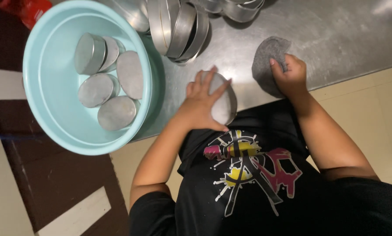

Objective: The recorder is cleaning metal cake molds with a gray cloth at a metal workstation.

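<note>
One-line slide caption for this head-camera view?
Left hand grips a round metal tin on a steel counter, right hand clutching a grey scouring pad beside a tin-filled turquoise basin.

Seen from above, a person in a black printed T-shirt stands at a steel worktop (335,35). The left hand (200,105) lies spread over an oval metal tin (224,102) at the worktop's near edge. The right hand (292,76) grips a grey scouring pad (265,61) pressed flat on the steel. To the left, a pale blue plastic basin (43,100) holds several more oval tins (106,83). Stacked tins (178,26) lean at the top.
</note>
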